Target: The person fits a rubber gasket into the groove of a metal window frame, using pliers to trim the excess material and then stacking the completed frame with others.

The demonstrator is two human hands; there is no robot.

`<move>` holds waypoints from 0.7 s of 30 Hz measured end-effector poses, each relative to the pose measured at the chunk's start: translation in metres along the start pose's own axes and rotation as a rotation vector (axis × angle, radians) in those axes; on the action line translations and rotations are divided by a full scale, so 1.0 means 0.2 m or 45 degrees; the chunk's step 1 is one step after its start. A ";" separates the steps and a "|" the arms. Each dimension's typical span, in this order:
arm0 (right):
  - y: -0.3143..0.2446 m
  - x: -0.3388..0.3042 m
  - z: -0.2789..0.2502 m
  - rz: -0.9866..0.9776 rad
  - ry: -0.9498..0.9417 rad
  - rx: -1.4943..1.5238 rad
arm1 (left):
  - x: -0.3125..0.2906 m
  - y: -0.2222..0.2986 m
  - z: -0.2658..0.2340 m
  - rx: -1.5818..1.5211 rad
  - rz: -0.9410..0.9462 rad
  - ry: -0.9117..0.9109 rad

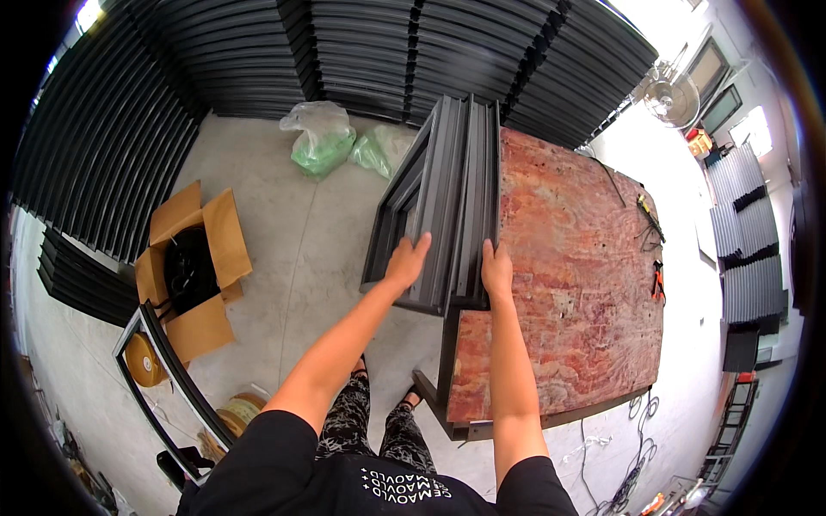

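Observation:
A dark grey metal frame, rectangular and with deep grooved sides, stands tilted at the left edge of the worktable. It overhangs the floor on its left side. My left hand is closed on the frame's near left part, with the thumb pointing away from me. On the near right edge of the frame, beside the tabletop, my right hand grips with its thumb up along the profile. The fingers of both hands are partly hidden. Whether the grooved profiles belong to one frame or to two laid together, I cannot tell.
Tall stacks of dark frames line the back and left. On the floor are an open cardboard box, plastic bags and a leaning frame. Orange-handled pliers lie at the table's right edge; cables trail below.

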State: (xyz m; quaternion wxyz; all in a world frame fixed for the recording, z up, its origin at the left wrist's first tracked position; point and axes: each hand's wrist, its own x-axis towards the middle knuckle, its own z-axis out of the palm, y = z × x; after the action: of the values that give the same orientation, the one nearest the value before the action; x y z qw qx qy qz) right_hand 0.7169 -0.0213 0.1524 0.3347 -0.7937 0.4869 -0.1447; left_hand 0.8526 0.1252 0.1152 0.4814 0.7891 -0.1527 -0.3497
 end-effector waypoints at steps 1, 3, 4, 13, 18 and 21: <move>-0.03 0.01 -0.01 0.003 -0.022 -0.021 | 0.05 0.01 -0.03 -0.029 -0.014 -0.036; -0.04 0.01 0.02 0.024 -0.015 -0.015 | 0.14 0.06 -0.04 -0.011 -0.050 0.001; -0.01 0.03 0.06 -0.012 0.003 0.008 | 0.17 0.09 -0.03 -0.007 -0.060 0.017; 0.09 0.08 -0.04 -0.020 0.075 -0.144 | 0.20 0.16 0.10 0.085 -0.047 -0.090; -0.01 -0.21 -0.06 -0.406 0.790 -0.214 | 0.24 0.09 0.10 -0.001 -0.086 -0.006; -0.06 -0.72 -0.08 -0.580 0.705 -0.089 | 0.07 -0.06 0.05 -0.219 0.047 0.254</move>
State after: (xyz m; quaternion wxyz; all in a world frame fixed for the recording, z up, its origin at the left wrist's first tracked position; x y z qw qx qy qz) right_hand 0.6460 0.1015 0.1866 0.1217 -0.8236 0.3743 -0.4083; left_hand 0.8557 0.1169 0.0955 0.5663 0.7730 -0.0879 -0.2723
